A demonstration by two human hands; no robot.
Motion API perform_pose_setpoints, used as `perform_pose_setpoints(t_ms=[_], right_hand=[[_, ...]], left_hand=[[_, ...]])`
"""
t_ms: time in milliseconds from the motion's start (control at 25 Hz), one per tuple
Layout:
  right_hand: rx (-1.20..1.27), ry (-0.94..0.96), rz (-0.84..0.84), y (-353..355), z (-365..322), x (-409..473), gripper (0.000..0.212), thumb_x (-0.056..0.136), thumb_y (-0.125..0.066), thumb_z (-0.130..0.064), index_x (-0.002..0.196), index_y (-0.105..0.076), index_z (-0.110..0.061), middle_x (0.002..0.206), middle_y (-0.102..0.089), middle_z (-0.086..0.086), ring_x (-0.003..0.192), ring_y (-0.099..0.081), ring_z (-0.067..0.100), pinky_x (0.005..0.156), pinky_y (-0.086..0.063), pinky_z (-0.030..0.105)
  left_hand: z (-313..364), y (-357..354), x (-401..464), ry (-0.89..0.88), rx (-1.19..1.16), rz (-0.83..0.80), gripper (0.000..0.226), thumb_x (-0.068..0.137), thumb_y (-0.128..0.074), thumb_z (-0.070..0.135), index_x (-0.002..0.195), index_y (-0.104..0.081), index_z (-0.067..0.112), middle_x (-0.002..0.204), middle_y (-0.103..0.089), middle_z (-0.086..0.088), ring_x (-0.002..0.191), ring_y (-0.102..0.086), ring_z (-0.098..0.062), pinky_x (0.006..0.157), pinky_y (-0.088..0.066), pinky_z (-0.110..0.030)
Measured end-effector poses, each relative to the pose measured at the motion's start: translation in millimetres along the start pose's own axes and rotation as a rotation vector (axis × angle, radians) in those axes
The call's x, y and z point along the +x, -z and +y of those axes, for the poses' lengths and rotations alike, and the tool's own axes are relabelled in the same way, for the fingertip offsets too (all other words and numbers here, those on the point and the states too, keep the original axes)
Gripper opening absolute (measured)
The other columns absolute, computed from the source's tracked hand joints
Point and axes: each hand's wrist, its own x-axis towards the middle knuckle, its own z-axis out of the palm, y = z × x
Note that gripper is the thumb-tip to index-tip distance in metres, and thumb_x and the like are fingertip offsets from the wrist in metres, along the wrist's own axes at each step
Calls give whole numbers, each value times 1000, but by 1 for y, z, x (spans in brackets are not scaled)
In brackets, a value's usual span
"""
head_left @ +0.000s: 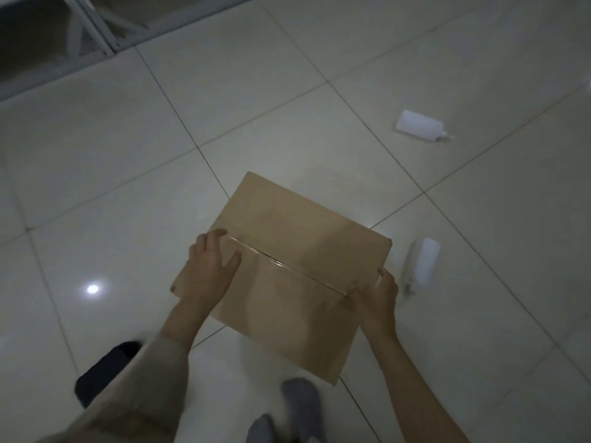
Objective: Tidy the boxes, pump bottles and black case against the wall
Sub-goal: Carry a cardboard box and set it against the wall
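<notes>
A taped brown cardboard box (297,238) is held over the tiled floor in the middle of the head view. My left hand (209,270) grips its left edge, thumb on the top beside the tape seam. My right hand (377,302) grips its right edge at the seam's other end. One white pump bottle (419,125) lies on its side on the floor at the upper right. A second white pump bottle (420,263) lies just right of the box. No black case is in view.
A white metal frame (92,33) along the wall base runs across the top left. A dark object (105,372), blurred, is at the lower left by my sleeve. My feet in grey socks (300,407) stand below the box.
</notes>
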Motion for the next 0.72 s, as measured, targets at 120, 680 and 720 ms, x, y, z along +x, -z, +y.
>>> perform_pose_setpoints(t_ms=[120,680,720], right_hand=[[-31,-91,-34,-16,33,29,94,78,-67,-13,147,-4,-14,151,-25,14,134,-35,33,107,-35,49],[10,76,-153,-22,-19,-11,70,76,-72,-20,135,-34,-20,127,-55,4,99,-50,15,80,-35,23],[-1,122,-175,-20,-35,-20,70,77,-72,-21,136,-34,-21,128,-54,3,102,-50,16,80,-34,23]], left_hand=[[-26,-36,29,159,70,-24,75,79,-66,34,137,-30,3,141,-34,-21,132,-32,-35,106,-27,-50],[-70,17,-7,543,-37,209,91,65,-73,51,134,-35,7,137,-35,-19,129,-32,-37,105,-24,-48],[-71,34,-18,548,-60,241,90,65,-73,52,134,-35,7,137,-36,-19,128,-33,-37,106,-24,-49]])
